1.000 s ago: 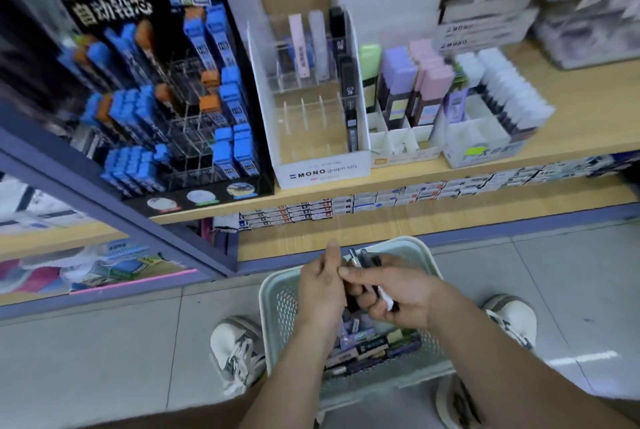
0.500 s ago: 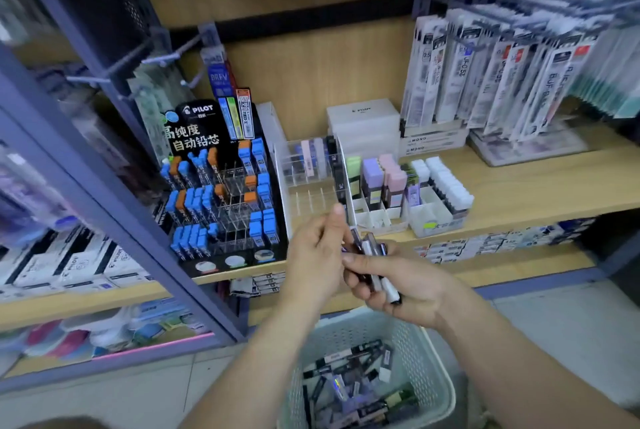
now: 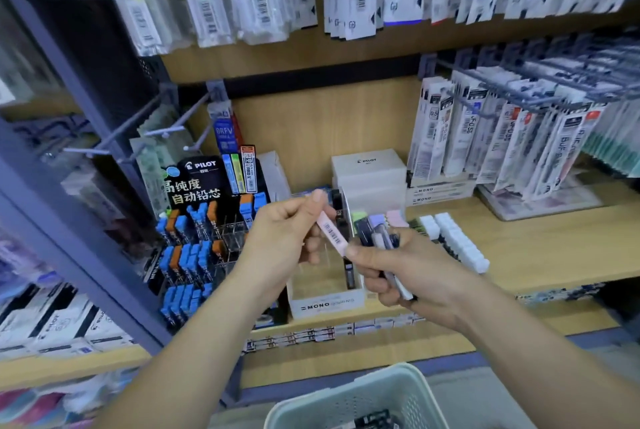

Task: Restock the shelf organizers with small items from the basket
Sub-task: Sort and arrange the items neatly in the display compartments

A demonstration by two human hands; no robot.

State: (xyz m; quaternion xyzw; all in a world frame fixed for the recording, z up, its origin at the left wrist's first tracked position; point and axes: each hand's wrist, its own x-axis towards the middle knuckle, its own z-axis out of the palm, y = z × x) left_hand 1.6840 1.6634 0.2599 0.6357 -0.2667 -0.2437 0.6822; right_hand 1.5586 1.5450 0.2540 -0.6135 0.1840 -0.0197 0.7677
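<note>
early days, i'd say: the left hand pinches one pink case in curled fingers just above the white organizer on the shelf, not yet slotted, the right hand grips a bunch of cases, and the basket below holds more.

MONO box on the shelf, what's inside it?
In the MONO box, dark slim cases line the right side; the front looks bare. The left hand and right hand hide the middle.
</note>
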